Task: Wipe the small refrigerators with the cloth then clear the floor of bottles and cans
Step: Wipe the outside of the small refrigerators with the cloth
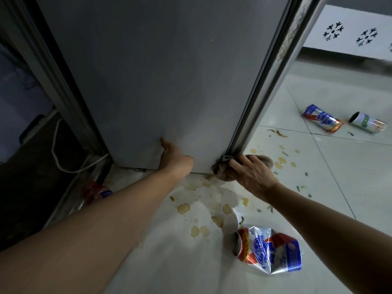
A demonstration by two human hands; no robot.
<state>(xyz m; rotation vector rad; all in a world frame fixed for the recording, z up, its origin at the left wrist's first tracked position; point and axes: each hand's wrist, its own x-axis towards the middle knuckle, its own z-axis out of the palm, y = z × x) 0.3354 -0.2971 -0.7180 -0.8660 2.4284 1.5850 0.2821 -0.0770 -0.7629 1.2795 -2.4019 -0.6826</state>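
A grey small refrigerator (161,77) fills the upper middle of the view, seen from its side. My left hand (171,154) rests flat against its lower side panel, fingers apart, holding nothing. My right hand (252,172) grips a bunched brown cloth (220,169) pressed on the fridge's bottom front corner, by the door seal. A crushed red, white and blue can (269,249) lies on the floor below my right arm. Two more cans lie at the right: a red and blue one (322,119) and a white and green one (367,123). A plastic bottle (96,193) lies at the left, partly behind my left arm.
The white tiled floor (339,166) carries yellowish spill stains (201,187) and food scraps around the fridge's base. A white cable (63,162) loops on the dark area at left. A white panel with cut-out patterns (350,30) stands at the far right.
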